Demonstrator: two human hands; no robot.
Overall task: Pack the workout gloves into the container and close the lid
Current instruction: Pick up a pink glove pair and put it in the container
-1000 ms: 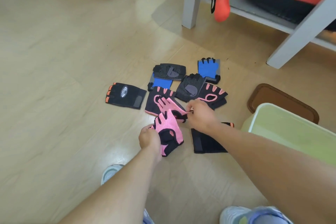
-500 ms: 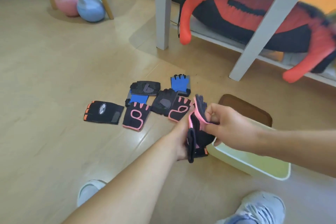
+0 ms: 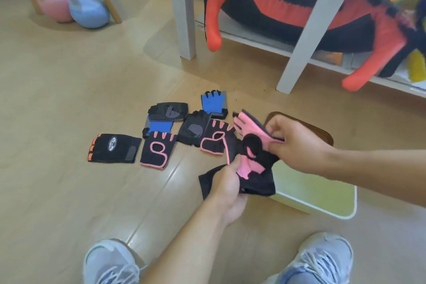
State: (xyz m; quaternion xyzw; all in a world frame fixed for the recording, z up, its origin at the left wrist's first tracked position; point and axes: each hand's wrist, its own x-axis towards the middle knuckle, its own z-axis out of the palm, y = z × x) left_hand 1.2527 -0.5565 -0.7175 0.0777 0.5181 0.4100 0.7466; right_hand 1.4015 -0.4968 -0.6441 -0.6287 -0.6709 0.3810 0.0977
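Evidently both hands share one bundle: the left hand (image 3: 227, 188) is closed on the near edge of a black glove (image 3: 258, 185), while the right hand (image 3: 294, 143) pinches a pink glove (image 3: 250, 130) between thumb and fingers, each grip shut on cloth. The bundle hangs over the left edge of the pale green container (image 3: 322, 196), probably so it can drop straight in. How many gloves it holds I cannot tell. Six more gloves lie flat on the floor (image 3: 69, 99) to the left and farther off, partly overlapping, within easy reach for later trips; the leftmost is black with orange trim (image 3: 114, 148). A brown lid (image 3: 322, 132) rests on the floor just beyond the container, right of the pile, handy for closing once packing is finished.
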